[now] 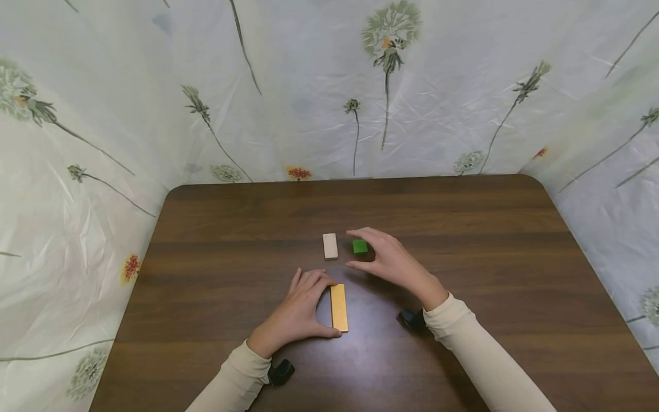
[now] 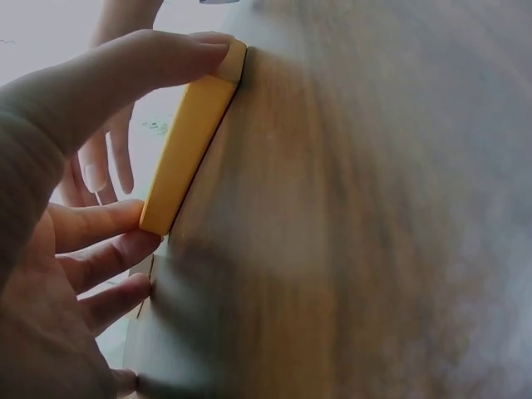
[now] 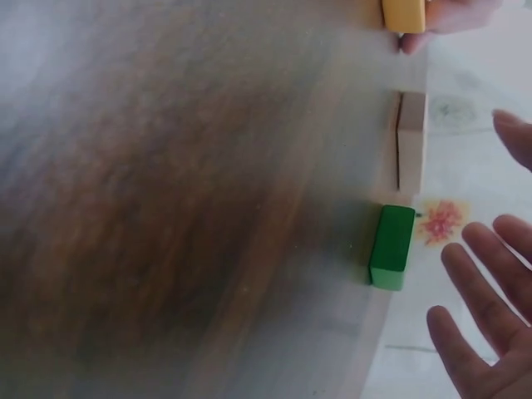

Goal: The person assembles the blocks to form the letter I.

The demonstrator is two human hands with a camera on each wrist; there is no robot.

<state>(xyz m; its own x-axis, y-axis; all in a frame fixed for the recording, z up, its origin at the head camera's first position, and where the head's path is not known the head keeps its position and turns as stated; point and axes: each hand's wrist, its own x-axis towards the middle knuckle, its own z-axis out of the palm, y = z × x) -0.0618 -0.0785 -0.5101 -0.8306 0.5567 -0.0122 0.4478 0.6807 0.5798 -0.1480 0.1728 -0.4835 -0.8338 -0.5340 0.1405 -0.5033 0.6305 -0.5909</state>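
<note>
A long yellow block lies flat on the brown wooden table. My left hand pinches it lengthwise, thumb on its near end and fingertips on its far end, as the left wrist view also shows. Beyond it are a pale wooden block and, just right of that, a small green block. My right hand hovers by the green block with thumb and fingers spread apart to either side. In the right wrist view the fingers stand off from the green block.
The wood-grain table has rounded far corners. Behind it and along both sides hangs a pale sheet printed with dandelions. Dark devices show at both wrists, a black one at the left and another at the right.
</note>
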